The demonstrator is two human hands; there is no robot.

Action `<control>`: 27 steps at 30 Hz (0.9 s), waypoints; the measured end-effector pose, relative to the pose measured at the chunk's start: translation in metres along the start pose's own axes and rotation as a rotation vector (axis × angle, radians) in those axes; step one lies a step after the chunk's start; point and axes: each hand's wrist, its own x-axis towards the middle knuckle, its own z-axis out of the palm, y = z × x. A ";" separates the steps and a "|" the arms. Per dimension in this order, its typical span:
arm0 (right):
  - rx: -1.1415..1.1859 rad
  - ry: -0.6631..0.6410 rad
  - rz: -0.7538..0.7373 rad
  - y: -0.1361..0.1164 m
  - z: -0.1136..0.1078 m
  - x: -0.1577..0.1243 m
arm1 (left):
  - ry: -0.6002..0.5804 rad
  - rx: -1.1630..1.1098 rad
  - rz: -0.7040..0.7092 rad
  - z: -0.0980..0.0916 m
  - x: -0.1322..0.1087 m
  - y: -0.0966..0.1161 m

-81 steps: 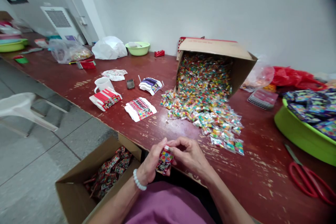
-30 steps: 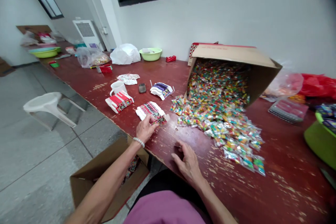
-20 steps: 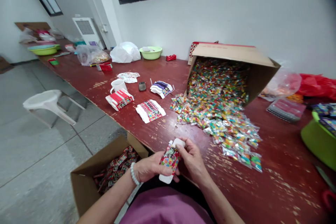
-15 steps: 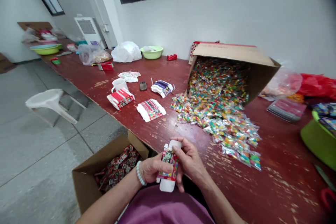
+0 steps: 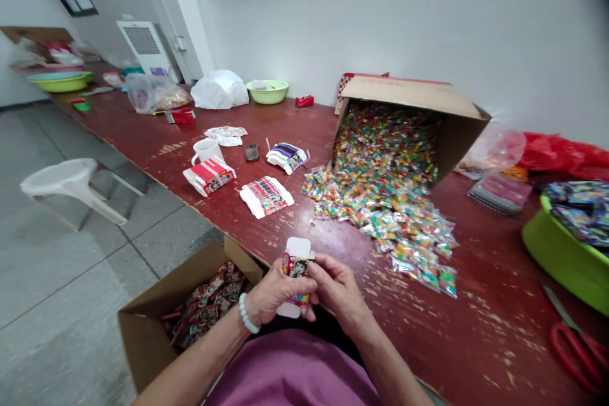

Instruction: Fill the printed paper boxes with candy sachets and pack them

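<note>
A small printed cardboard candy box (image 5: 298, 266) is held over the table's near edge, its white end flaps sticking out at top and bottom. My left hand (image 5: 270, 292) wraps round it from the left, thumb across the printed front. From the other side my right hand (image 5: 339, 288) grips the box's right edge, thumb and fingers closed there. Past the hands lie stacks of flat printed cartons: one red-and-white (image 5: 267, 196), one red (image 5: 209, 176), one purple (image 5: 286, 157). Small clear candy packets (image 5: 375, 203) spill across the table to the right.
The candy packets pour from a tipped carton (image 5: 469, 120). Below the table edge at left stands an open cardboard box (image 5: 143, 342) of filled packs. A white mug (image 5: 208, 150), red-handled scissors (image 5: 573, 346) and a green basin (image 5: 552, 254) are on the red table (image 5: 404, 336).
The candy box has turned more upright and moved slightly up and left in view. My right hand has shifted from its top flap down to its right edge. The camera view has turned slightly right.
</note>
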 end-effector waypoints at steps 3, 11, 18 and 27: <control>-0.179 0.152 -0.103 0.003 -0.005 0.002 | 0.026 0.047 -0.006 0.001 0.004 0.000; -0.372 0.360 -0.259 -0.005 -0.010 0.008 | 0.261 0.193 0.283 0.003 -0.001 0.004; -0.141 0.314 -0.291 0.011 -0.008 0.011 | 0.223 0.119 0.288 0.007 -0.005 0.003; -0.205 0.268 -0.157 -0.009 -0.023 0.009 | 0.204 0.178 0.240 0.003 0.000 0.004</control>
